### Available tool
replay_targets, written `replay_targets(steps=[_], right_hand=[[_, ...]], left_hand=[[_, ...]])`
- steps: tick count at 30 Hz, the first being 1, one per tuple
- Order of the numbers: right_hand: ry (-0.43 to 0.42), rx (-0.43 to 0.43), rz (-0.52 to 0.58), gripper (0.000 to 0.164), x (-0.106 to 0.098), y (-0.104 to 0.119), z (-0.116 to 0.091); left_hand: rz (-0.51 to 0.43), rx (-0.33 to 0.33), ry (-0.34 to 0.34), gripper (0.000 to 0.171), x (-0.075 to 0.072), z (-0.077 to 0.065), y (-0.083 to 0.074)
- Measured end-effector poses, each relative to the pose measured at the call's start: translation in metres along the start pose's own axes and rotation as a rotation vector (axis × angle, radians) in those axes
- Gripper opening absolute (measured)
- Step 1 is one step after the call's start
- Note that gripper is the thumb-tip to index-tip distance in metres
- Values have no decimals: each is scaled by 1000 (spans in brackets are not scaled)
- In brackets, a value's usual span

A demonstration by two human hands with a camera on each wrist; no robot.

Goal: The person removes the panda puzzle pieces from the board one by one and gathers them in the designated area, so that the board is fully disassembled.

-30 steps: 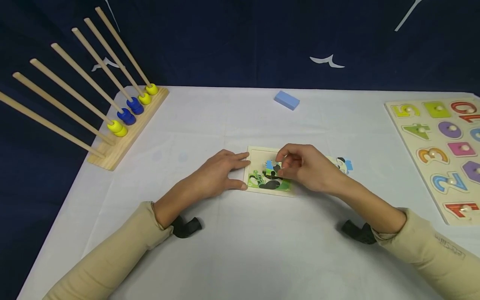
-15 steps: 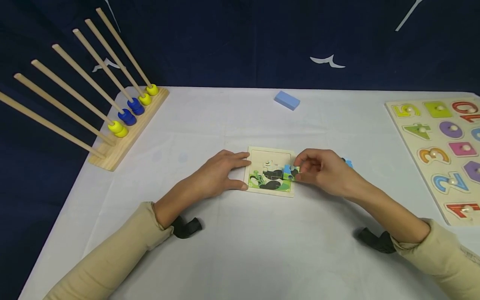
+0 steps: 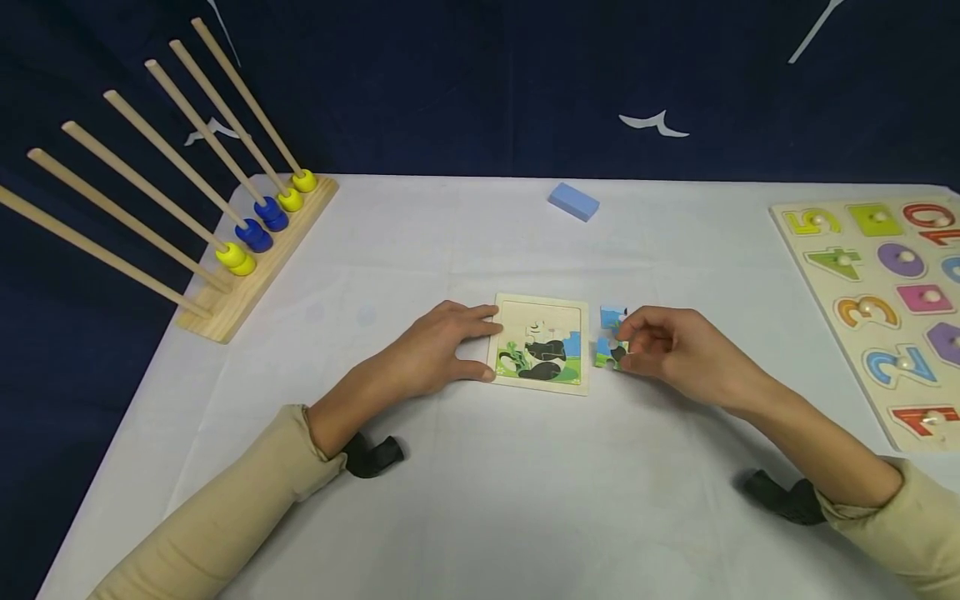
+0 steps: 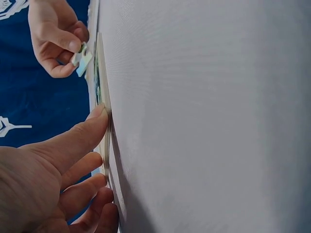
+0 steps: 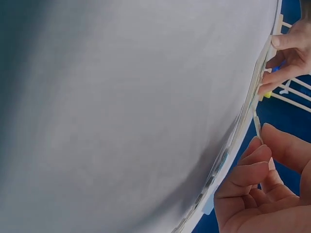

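In the head view, my left hand (image 3: 448, 348) rests at the left edge of a small wooden puzzle tray (image 3: 510, 305), thumb and fingertips against its frame. The tray is part filled with panda puzzle pieces (image 3: 543, 360) along its lower half; bare wood shows at its top. Just right of the tray, my right hand (image 3: 663, 350) pinches a blue, green and black puzzle piece (image 3: 604, 352) between thumb and fingers. Held up off the tablecloth, this piece (image 4: 84, 60) appears tilted in the left wrist view. Another puzzle piece (image 3: 611, 316) with blue lies behind it, partly covered by the fingers.
A blue block (image 3: 573, 202) lies near the far table edge. At the left stands a wooden bead rack (image 3: 277, 258) with tall pegs and yellow and blue beads. A number-and-shape peg board (image 3: 847, 333) lies at the right. Dark cloth (image 3: 480, 83) hangs behind.
My right hand has moved rightward from over the tray to beside it, carrying the pinched puzzle piece along. The left hand has stayed at the tray's edge.
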State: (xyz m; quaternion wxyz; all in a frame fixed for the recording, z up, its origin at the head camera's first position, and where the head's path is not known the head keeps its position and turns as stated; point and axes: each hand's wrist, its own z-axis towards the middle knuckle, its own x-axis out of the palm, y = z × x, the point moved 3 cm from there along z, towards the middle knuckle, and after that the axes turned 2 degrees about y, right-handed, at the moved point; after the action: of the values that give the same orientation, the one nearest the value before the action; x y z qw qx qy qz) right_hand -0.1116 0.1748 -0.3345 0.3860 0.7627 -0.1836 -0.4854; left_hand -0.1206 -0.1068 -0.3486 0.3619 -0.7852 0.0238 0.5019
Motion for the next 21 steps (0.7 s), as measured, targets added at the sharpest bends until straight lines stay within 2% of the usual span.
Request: replay_targets(steps=[5, 14, 21], right_hand=[[-10, -5, -46, 21, -3, -4, -1], [-29, -18, -205, 20, -2, -6, 1], [-35, -15, -245, 23, -1, -5, 1]], left_hand=[[-8, 8, -5, 61, 0, 0, 0], [-9, 7, -5, 61, 0, 0, -1], [-13, 8, -6, 60, 1, 0, 1]])
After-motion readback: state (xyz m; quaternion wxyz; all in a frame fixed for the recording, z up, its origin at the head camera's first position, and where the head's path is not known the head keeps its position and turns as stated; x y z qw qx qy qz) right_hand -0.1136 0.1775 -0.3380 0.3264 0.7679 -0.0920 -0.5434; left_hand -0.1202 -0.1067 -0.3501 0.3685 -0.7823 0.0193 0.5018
